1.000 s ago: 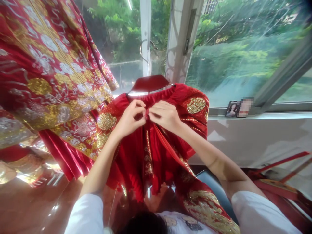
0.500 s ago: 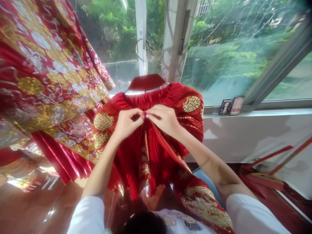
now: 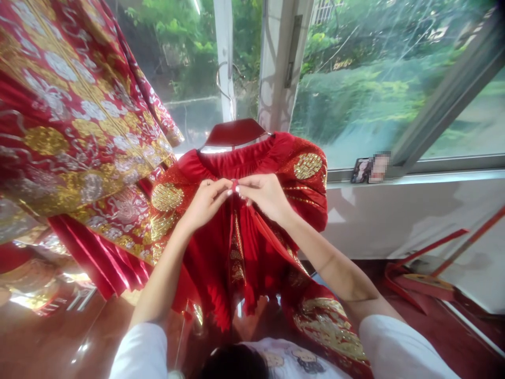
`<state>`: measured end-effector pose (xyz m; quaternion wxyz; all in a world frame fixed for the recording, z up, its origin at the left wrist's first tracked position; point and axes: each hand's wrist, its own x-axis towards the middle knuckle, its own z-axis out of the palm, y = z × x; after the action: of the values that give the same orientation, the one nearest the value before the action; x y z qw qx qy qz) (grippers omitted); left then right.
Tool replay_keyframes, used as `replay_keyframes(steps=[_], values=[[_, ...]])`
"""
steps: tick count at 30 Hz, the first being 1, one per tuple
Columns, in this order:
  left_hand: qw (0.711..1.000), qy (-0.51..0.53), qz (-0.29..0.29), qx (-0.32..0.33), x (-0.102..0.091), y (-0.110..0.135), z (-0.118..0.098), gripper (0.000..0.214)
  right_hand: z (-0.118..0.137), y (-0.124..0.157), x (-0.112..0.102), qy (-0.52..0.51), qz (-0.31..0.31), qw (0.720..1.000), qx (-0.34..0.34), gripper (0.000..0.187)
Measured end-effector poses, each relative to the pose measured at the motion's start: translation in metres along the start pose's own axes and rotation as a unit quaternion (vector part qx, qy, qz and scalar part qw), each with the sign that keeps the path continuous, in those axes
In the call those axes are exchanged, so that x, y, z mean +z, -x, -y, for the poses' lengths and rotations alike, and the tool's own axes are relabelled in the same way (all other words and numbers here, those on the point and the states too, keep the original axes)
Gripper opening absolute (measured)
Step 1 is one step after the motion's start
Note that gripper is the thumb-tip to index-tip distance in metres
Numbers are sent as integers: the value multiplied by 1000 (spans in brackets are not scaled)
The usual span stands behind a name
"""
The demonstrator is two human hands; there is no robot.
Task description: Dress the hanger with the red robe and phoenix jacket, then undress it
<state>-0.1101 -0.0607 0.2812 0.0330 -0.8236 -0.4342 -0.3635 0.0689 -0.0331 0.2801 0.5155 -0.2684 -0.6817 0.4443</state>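
A red garment with gold sequin embroidery (image 3: 309, 166) hangs on a hanger (image 3: 232, 132) in front of me, its gathered waistband uppermost. At the middle of its upper edge, my left hand (image 3: 209, 200) pinches a small piece of a red fabric tie (image 3: 234, 185) between thumb and fingertips. My right hand (image 3: 265, 195) is closed on the same tie from the other side, with the fingertips of both hands nearly meeting. From under my right hand a flat red band slants down to the right. The exact shape of the tie is partly hidden by my fingers.
On the left hangs a larger red robe (image 3: 87, 110) with gold and silver embroidery. Windows (image 3: 374, 95) stand behind, with small picture cards (image 3: 361, 171) on the sill (image 3: 453, 179). A red dustpan or similar tool (image 3: 426, 284) lies on the floor at right.
My left fingers have shifted from a rounded pinch to a flatter one over the tie. My right fingers have moved slightly around it. The whole view has shifted a little.
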Motion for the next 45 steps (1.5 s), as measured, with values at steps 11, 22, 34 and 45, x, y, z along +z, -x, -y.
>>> replay_keyframes(steps=[11, 22, 34, 45], values=[[999, 51, -7, 6, 2, 1, 8, 30, 6, 3, 0, -63, 63, 993, 81, 10], [991, 122, -38, -24, -5, 7, 1, 14, 5, 2, -28, 1, 11, 998, 67, 10], [955, 205, -176, -119, 16, 0, -30, 23, -6, 9, -50, -178, 43, 980, 84, 35], [970, 161, -149, -110, 5, -6, 3, 46, -7, -12, -81, 166, -29, 982, -87, 16]])
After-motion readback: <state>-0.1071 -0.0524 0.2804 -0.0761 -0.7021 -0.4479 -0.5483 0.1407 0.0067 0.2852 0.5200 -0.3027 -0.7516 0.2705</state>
